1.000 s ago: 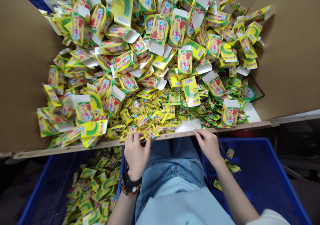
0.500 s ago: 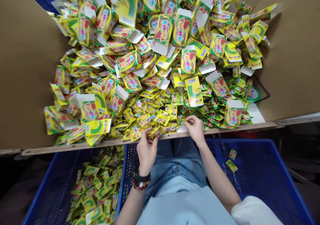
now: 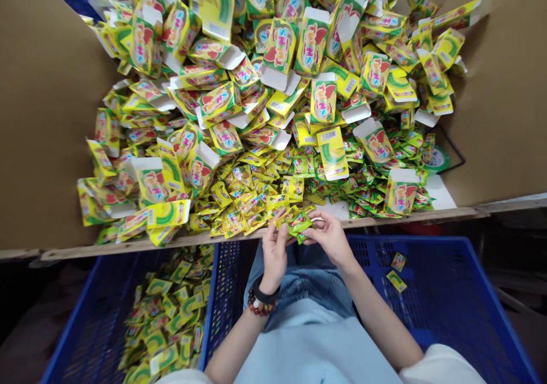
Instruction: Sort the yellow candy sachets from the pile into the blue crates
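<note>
My left hand is closed on a small yellow candy packet, at the front edge of the work surface. Close beside it, my right hand pinches a green candy packet. The two packets meet or overlap between my fingertips, and parts of them are hidden by the fingers. Just beyond my hands lie loose yellow packets, with loose green packets to the right. Small printed cardboard boxes, several with white flaps open, are heaped behind them.
Brown cardboard walls flank the heap, and a wooden strip runs along the front edge. Below left, a blue crate holds many boxes. Another blue crate, below right, has two boxes in it. A green tape roll lies at right.
My hands have come together at the front edge, the left moving right and the right slightly down. The yellow and green packets are now raised between them, off the pile.
</note>
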The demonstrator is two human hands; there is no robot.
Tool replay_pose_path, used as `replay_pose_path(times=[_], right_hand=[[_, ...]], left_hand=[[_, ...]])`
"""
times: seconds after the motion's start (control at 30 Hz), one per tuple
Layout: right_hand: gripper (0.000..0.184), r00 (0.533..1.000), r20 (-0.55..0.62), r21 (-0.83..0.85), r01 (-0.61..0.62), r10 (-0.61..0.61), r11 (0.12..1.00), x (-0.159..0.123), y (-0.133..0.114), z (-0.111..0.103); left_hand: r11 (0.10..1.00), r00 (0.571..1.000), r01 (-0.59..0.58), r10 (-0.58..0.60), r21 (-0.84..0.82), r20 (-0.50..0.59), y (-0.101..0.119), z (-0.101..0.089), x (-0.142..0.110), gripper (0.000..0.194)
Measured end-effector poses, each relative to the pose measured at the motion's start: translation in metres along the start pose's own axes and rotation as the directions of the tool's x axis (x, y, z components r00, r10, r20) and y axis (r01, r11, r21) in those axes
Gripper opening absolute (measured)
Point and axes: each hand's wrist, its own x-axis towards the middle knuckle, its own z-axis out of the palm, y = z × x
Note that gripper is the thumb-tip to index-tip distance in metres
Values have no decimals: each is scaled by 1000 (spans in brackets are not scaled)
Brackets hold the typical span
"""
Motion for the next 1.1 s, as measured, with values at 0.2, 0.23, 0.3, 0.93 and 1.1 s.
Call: replay_pose_path(times=[0.2, 0.23, 0.3, 0.93, 1.1], right_hand=[[45, 992, 54, 10, 118, -118, 993, -8, 4, -3], [43, 989, 21, 19, 143, -143, 990, -10, 6, -2], [35, 979, -90, 30, 189, -186, 982, -13, 10, 0], [38, 785, -495, 24, 442, -374, 897, -20, -18, -80], [24, 675, -457, -231, 539, -580, 810, -23, -19, -78]], left_hand=[[996, 997, -7, 0, -87, -78, -8, 15, -6, 35], [995, 996, -13, 4, -103, -90, -10, 19, -8, 35], [996, 996, -28, 19, -90, -90, -14, 27, -10, 34], [-19, 476, -820, 531, 572, 701, 73, 105, 143, 75], [70, 400, -902, 509, 427, 762, 87, 80, 125, 59]])
